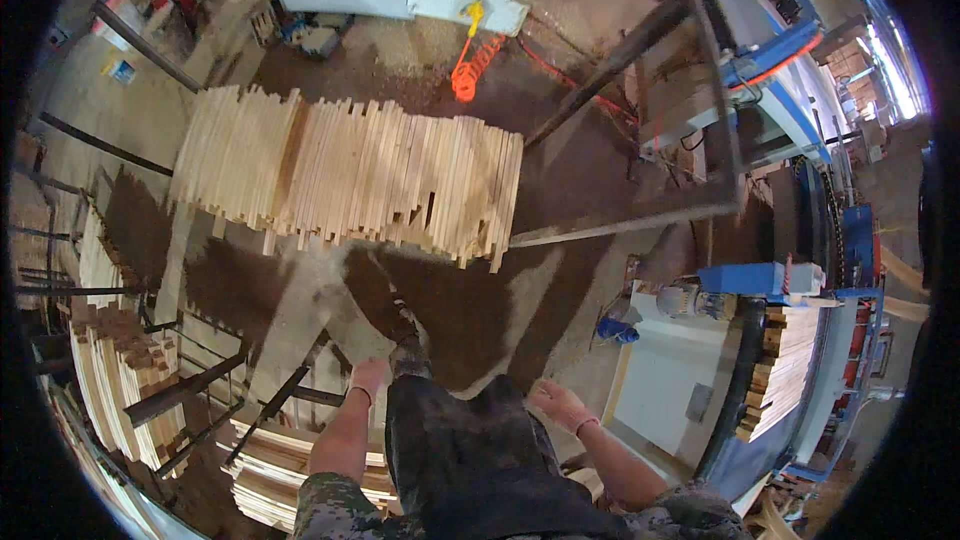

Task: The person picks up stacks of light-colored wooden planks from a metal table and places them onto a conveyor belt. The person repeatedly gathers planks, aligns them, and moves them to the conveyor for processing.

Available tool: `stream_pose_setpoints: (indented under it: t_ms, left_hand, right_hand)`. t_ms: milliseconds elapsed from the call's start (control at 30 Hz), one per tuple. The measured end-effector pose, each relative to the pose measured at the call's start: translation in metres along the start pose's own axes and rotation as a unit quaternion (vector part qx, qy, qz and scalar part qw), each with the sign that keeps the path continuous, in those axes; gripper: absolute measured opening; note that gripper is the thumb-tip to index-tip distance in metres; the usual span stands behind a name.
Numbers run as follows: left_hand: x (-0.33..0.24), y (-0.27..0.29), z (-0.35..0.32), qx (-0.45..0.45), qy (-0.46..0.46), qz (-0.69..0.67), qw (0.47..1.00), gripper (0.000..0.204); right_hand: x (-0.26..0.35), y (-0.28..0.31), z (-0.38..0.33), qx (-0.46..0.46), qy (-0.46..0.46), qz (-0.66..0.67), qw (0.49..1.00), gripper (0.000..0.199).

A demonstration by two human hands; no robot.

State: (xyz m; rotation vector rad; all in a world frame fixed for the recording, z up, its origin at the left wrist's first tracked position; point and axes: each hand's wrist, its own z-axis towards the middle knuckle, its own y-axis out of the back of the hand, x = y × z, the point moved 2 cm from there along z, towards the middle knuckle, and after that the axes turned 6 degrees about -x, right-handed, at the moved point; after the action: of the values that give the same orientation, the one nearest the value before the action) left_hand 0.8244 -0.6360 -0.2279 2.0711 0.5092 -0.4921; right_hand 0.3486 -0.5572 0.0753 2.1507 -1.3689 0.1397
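My left hand [368, 376] hangs beside my left leg with its fingers curled in; I see nothing in it. On the right, my right hand [558, 405] is held in front of my hip, its fingers loosely curled and no object showing in them. Ahead of me lies a wide row of pale wooden strips [350, 170], side by side on a dark metal rack, their near ends uneven. Neither hand touches them. Below my left hand, close to my forearm, sits a stack of long wooden strips [262, 475].
Dark rack bars [270, 415] jut out at my left, near another stack of strips [125, 380]. A machine with a blue motor housing [742, 279] and a batch of wooden pieces [785, 370] stands at right. An orange coiled hose [466, 80] hangs beyond the strips.
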Motion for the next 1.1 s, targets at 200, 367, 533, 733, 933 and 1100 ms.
stream_pose_setpoints:
  t_ms: [200,367,533,733,933,1100]
  left_hand:
    - [0.005,0.042,0.082,0.061,0.05,-0.122,0.989,0.041]
    - [-0.033,0.044,0.164,0.085,0.242,-0.207,0.944,0.065]
    - [-0.122,0.067,0.248,0.087,0.265,-0.248,0.928,0.083]
    - [-0.122,0.016,0.37,-0.062,0.211,-0.322,0.921,0.076]
    - [-0.106,-0.027,0.409,-0.18,0.233,-0.381,0.876,0.07]
    - [-0.1,-0.023,0.408,-0.172,0.288,-0.472,0.815,0.069]
  right_hand:
    - [0.005,-0.063,0.162,0.054,0.136,-0.195,0.97,0.062]
    - [0.01,-0.082,0.265,0.091,0.291,-0.365,0.88,0.063]
    - [0.046,-0.069,0.357,0.07,-0.07,-0.171,0.98,0.084]
    - [0.071,-0.046,0.466,-0.081,-0.116,-0.08,0.987,0.108]
    - [0.032,-0.045,0.549,-0.139,-0.061,0.105,0.983,0.089]
    - [0.057,-0.051,0.558,-0.169,-0.118,0.089,0.975,0.073]
